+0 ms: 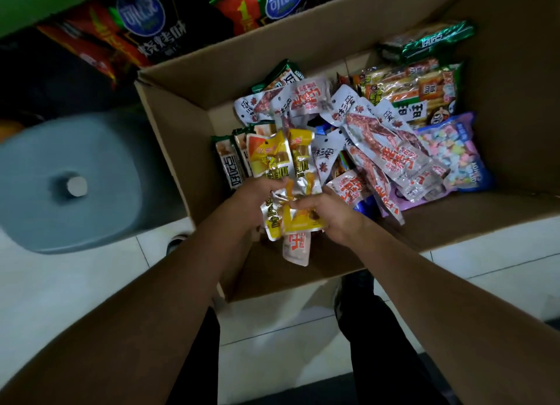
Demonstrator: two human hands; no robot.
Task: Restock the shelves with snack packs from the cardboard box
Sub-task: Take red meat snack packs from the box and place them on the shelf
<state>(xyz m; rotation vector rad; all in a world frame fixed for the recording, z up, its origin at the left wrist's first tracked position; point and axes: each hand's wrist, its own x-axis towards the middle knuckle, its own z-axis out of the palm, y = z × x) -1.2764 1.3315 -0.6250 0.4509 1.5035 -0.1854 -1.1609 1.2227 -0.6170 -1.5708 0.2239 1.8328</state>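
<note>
Nearest the camera, two bare forearms reach forward over dark trouser legs and a pale tiled floor (91, 286); the feet are mostly hidden under the near flap of the cardboard box (306, 40). The left hand (253, 200) and the right hand (328, 215) meet over the near edge of the box, both with fingers curled round a bunch of yellow snack packs (285, 174). The fingertips are buried among the wrappers, so how many packs each hand grips cannot be told. The bunch fans upward and away from the hands: shiny yellow and silver foil with brown pieces printed on it, the lettering too blurred to read. A small white and red pack (296, 248) hangs below the bunch, partly covered by it.

Beyond the hands, the open box holds a loose heap: white packs with red printing (391, 159) overlapping one another in the middle, green-edged bars (230, 159) standing at the left, a purple bag of pastel sweets (451, 153) at the right, and striped orange packs (415, 86) behind that. What lies beneath the heap is hidden.

Left of the box stands a blurred grey-blue round stool (72, 180). Farthest away, large dark and red bags (139, 31) lie on a low shelf, cut off by the top edge.
</note>
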